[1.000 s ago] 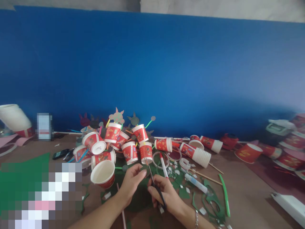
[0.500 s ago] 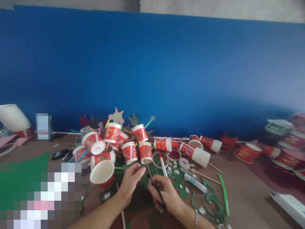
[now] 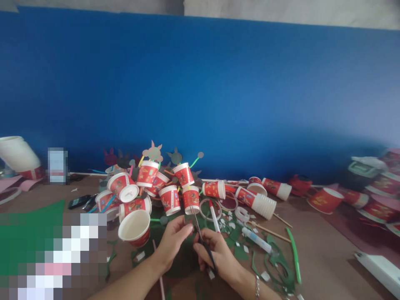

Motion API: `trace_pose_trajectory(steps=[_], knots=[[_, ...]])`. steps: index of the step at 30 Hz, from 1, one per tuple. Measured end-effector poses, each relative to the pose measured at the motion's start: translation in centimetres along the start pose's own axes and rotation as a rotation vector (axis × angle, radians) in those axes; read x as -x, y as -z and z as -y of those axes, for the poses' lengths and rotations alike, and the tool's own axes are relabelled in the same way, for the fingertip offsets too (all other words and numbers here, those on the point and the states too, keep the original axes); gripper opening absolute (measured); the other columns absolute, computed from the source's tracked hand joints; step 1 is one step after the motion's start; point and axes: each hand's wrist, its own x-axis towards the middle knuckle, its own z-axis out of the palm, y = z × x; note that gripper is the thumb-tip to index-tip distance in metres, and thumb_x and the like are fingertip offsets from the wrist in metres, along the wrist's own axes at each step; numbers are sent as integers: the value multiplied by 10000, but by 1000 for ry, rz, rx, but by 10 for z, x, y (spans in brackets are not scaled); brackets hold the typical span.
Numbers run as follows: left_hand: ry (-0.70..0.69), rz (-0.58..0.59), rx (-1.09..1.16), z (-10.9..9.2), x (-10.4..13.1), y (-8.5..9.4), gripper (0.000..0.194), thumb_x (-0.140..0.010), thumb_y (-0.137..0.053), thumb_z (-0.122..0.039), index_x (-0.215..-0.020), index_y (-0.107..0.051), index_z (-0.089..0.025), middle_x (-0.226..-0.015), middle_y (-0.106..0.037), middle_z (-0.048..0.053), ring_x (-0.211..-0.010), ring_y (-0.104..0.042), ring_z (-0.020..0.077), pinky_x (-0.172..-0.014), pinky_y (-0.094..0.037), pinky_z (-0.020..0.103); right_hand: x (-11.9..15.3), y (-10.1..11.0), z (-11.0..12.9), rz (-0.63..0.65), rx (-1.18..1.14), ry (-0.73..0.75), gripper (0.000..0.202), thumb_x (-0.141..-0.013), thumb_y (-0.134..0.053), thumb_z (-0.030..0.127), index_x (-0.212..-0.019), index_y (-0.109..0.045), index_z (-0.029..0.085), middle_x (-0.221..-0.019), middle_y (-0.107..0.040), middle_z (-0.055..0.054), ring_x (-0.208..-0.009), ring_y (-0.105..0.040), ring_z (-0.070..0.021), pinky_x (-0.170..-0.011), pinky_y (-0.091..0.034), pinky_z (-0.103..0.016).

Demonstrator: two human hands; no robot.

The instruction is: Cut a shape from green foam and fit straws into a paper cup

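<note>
My right hand (image 3: 215, 252) is closed round black-handled scissors (image 3: 206, 246), their blades pointing away from me toward the cups. Close beside the blades, my left hand (image 3: 175, 237) pinches thumb against fingers. Something small and dark shows at its fingertips, too small to make out. Under both hands lies dark green paper (image 3: 183, 258), with cut green scraps (image 3: 239, 252) and small white bits to the right. A white marker with a red cap (image 3: 215, 217) lies just beyond my right hand. An open paper cup (image 3: 134, 229) stands left of my left hand.
Red printed paper cups (image 3: 169, 200), some with animal-shaped cutouts (image 3: 153, 153), are heaped ahead. A nested cup stack (image 3: 256, 203), tape roll (image 3: 242, 214), glue tube (image 3: 256, 240) and green strip (image 3: 293, 255) lie right. A white box (image 3: 379, 268) sits farther right. A blue panel (image 3: 200, 96) rises behind.
The scissor blades have shifted slightly and now show a narrow gap between them. My left fingertips have moved slightly right, closer to the blades. The surrounding objects stay in place.
</note>
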Motion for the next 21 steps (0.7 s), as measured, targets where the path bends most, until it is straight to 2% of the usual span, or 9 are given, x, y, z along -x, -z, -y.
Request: trace_pose_trajectory(steps=[6,13,21], knots=[[28,75,17,2,1,0,149,-741,-587,-247,-634,-535,-158,-572,-516,-31,-590,-423,117,-595,-333,230,1,0,1,9,2,12,357,-733,-616,493,-792,-510,158,-498,-513,59,-388,-481,-70,-382,-369,-163],[24,48,17,5,-1,3,126,-726,-604,-247,-666,-554,-148,-601,-477,-40,-602,-381,105,-597,-317,222,-1,1,3,-9,30,18,374,-717,-628,514,-728,-496,164,-452,-470,73,-347,-423,-56,-338,-339,-151],[9,15,7,4,-1,3,158,-710,-613,-251,-617,-523,-159,-572,-455,-45,-581,-362,104,-576,-305,220,0,0,5,-21,41,-2,386,-715,-626,527,-702,-498,163,-436,-442,81,-320,-391,-44,-304,-323,-139]])
